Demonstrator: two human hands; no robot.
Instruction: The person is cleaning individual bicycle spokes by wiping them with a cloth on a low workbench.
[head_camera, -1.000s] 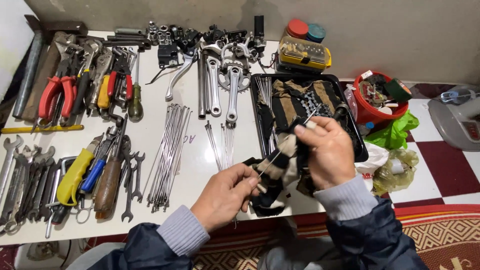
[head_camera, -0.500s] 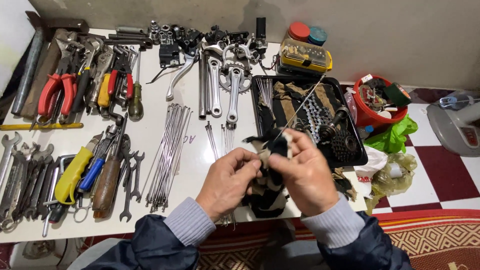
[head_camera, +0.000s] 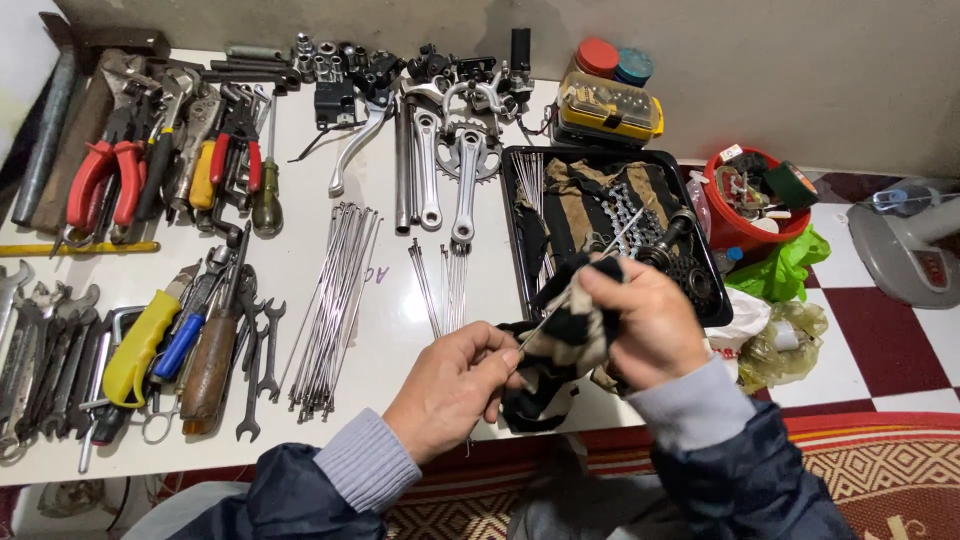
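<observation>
My left hand (head_camera: 455, 385) pinches the near end of a thin metal spoke (head_camera: 612, 237) at the table's front edge. The spoke slants up and to the right, through a dirty black and cream rag (head_camera: 560, 335). My right hand (head_camera: 645, 325) is wrapped around the rag and grips it about the spoke. The spoke's far end pokes out above a black tray (head_camera: 515, 215) that holds a brown cloth, a bicycle chain (head_camera: 625, 215) and a sprocket cluster (head_camera: 685, 270).
Bundles of loose spokes (head_camera: 335, 300) lie on the white table (head_camera: 300, 220). Pliers, wrenches, screwdrivers and cranks (head_camera: 445, 170) cover its left and back. A yellow parts box (head_camera: 608, 105), a red bucket (head_camera: 755, 205), plastic bags and a grey fan base (head_camera: 910, 255) sit at the right.
My right hand with the rag has slid down the spoke toward my left hand, then a little way back up. More of the spoke's far end now shows above the tray.
</observation>
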